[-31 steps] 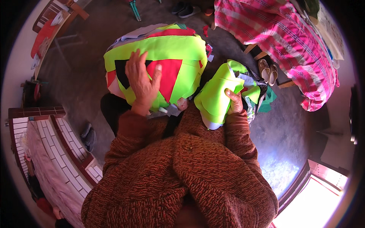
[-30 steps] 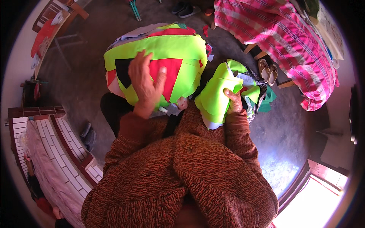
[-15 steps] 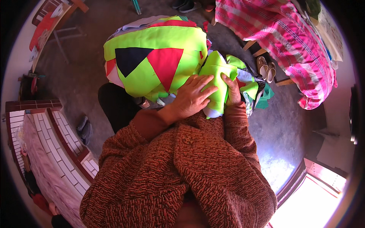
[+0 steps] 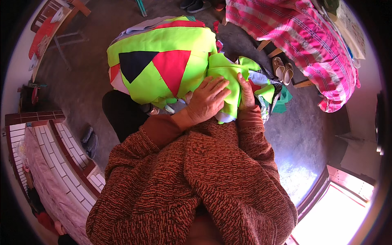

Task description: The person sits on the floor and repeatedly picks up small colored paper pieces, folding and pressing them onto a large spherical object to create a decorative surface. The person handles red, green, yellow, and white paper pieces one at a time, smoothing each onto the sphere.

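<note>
A bundle of neon yellow-green cloth (image 4: 225, 68) lies in front of my body. My left hand (image 4: 207, 99) rests on its left side, palm down with the fingers stretched out. On the other side, my right hand (image 4: 246, 94) grips the cloth with the thumb on top; its fingers are mostly hidden. Just left of it bulges a large heap of patchwork fabric (image 4: 163, 40), neon green with red and navy triangles. More scraps in green, white and red (image 4: 264, 87) lie to the right of my right hand.
A pink plaid cloth (image 4: 294, 45) covers furniture at the upper right, with pale shoes (image 4: 282, 71) beside its legs. Dark shoes (image 4: 90, 141) stand on the floor near a white-tiled ledge (image 4: 61, 163) at left. Bright light enters through a doorway (image 4: 330, 216) at lower right.
The view has shifted slightly, so the whole scene sits a little further left. The neon cloth's top has flopped lower and spread wider between my hands; my right thumb now points more upward.
</note>
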{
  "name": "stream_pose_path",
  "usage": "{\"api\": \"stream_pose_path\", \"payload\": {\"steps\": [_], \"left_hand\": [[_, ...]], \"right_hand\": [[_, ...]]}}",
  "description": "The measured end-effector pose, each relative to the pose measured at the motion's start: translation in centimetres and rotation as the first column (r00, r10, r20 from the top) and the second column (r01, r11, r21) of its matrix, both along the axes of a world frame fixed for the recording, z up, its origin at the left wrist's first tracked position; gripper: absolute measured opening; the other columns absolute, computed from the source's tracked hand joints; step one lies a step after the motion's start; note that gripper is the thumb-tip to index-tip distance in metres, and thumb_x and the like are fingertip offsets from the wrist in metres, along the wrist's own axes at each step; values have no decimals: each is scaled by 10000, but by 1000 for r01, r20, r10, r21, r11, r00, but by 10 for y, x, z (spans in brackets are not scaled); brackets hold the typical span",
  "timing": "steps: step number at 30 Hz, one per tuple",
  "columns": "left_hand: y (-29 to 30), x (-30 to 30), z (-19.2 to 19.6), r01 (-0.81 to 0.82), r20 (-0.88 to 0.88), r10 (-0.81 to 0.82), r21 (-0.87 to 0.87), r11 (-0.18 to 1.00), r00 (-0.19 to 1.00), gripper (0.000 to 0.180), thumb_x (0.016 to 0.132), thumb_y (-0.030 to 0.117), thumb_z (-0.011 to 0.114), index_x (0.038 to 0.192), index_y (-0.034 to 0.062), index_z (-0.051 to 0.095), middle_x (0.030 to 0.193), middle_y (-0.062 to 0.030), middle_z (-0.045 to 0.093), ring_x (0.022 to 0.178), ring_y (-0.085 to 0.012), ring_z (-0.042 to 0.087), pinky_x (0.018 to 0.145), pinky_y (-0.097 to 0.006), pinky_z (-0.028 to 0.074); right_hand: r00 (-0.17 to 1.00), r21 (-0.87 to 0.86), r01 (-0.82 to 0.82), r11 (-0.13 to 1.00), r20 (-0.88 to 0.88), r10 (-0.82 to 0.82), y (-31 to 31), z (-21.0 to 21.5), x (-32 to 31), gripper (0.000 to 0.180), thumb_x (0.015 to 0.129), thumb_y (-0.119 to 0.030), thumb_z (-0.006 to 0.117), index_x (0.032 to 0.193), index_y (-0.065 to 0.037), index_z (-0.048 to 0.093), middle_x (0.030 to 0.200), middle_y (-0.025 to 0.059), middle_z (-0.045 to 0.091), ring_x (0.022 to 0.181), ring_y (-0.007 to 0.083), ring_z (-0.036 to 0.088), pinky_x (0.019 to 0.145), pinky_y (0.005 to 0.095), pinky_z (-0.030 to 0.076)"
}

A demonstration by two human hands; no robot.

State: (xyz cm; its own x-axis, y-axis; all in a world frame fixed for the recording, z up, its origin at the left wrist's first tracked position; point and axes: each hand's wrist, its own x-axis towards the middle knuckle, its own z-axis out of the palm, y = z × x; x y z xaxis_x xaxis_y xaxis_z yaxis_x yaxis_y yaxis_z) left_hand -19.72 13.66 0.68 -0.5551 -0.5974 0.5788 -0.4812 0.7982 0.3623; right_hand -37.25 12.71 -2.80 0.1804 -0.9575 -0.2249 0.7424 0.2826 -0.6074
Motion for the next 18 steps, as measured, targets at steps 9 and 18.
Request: {"api": "stream_pose_path", "payload": {"steps": [9, 18], "left_hand": [[-26, -1, 20, 106, -504, 281, 610, 785, 817, 113, 864, 87, 599, 926, -7, 608, 815, -122, 666, 732, -194, 639, 666, -325, 489], [-37, 24, 23, 647, -829, 459, 545, 533, 320, 273, 922, 203, 586, 1078, -20, 615, 941, -48, 660, 806, -110, 626, 724, -246, 507]], "right_hand": [[998, -142, 6, 990, -61, -15, 3, 0, -3, 751, 749, -349, 771, 1319, -11, 420, 1208, 127, 566, 1076, 237, 576, 943, 370, 462], [992, -216, -30, 976, -128, 2, -1, 3, 4, 611, 730, -29, 687, 1294, 10, 453, 1215, 136, 580, 1083, 256, 587, 961, 381, 463]]}}
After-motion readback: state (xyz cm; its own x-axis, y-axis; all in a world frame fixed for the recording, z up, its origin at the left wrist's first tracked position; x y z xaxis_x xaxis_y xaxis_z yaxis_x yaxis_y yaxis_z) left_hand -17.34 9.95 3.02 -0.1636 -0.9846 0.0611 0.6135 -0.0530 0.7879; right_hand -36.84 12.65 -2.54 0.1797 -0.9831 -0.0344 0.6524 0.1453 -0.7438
